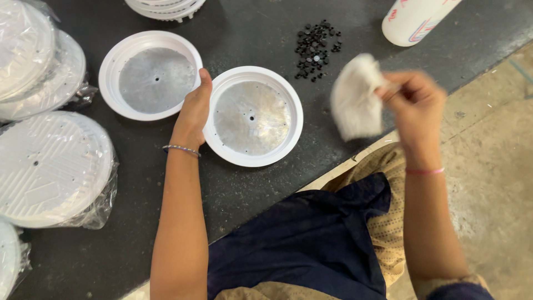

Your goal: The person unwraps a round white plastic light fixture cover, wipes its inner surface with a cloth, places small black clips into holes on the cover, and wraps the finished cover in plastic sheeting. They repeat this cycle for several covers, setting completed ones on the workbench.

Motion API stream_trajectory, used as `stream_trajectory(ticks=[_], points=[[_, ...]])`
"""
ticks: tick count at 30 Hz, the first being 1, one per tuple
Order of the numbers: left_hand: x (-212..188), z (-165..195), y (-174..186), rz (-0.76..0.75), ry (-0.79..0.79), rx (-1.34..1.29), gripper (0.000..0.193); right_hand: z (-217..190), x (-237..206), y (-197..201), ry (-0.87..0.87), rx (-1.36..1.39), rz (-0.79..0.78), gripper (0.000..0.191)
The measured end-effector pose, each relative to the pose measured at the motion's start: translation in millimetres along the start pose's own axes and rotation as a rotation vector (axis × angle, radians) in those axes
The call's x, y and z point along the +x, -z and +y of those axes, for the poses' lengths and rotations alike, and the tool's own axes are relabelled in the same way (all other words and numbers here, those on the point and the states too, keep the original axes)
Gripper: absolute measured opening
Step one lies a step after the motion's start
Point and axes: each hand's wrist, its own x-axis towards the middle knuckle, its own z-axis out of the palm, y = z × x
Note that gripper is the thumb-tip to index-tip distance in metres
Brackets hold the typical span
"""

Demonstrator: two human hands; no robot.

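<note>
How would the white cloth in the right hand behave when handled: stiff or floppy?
The white cloth droops bunched from the right hand, so probably floppy and light. Pinched at one edge, it likely swings freely.

A small workshop or assembly bench, seen from above.

A dark worktable (266,33) holds repeated white round housings with metal plates (253,116), more of them wrapped in clear plastic (53,166), and a heap of tiny black parts (316,47), possibly screws or washers; beside it lies a bare concrete floor (494,166).
</note>
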Motion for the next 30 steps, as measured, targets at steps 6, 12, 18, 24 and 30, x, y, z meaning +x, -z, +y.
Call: stream_trajectory(ticks=[6,12,18,24,30], points=[[14.3,-10.7,-1.5,-0.089,-0.144,-0.232,0.11,16.7,60.6,0.4,0.509,-0.613,0.204,0.03],[14.8,-7.4,4.7,-0.246,0.041,-0.504,0.096,53.7,65.7,-41.1,0.776,-0.892,0.067,0.05],[15.6,3.0,4.4,-0.294,0.098,-0.477,0.091,106.1,69.4,-21.3,0.298,-0.382,0.148,0.03],[9.5,15.5,0.6,-0.405,0.0,-0.501,0.087,131.7,83.8,-1.9,0.068,0.192,0.268,0.017],[-2.5,31.0,0.6,-0.394,0.033,-0.501,0.087,119.4,82.4,-3.1,0.003,0.189,0.28,0.015]])
